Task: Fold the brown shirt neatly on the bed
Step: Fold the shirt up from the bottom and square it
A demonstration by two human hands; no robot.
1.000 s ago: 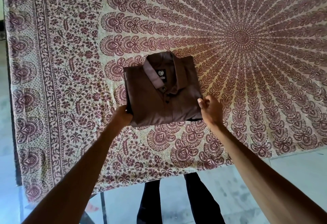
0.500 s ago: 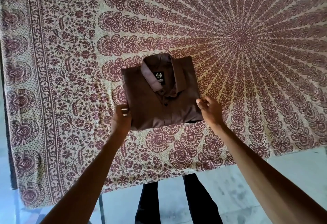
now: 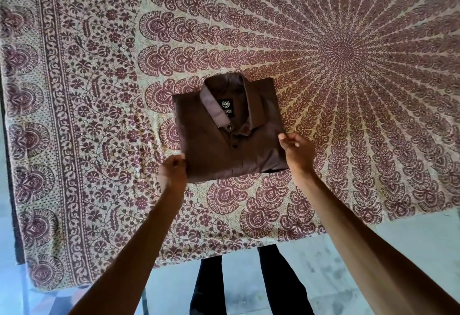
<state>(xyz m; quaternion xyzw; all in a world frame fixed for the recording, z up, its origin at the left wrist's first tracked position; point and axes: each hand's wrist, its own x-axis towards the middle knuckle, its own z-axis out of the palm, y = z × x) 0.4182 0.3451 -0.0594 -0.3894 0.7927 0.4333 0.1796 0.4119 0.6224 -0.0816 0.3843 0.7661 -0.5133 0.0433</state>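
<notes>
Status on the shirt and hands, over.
Left hand, right hand gripping side edges. Folded brown fabric shirt flat on patterned bedspread, collar up. Nothing obstructing.

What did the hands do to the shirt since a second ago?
Almost nothing. The left hand slid slightly toward the near left corner of the brown shirt. The right hand keeps pinching the right edge. The shirt stays folded, collar up, on the patterned bedsheet.

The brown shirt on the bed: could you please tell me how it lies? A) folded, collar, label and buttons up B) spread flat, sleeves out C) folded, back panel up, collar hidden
A: the brown shirt is a folded rectangle with collar, label and buttons facing up.
</notes>
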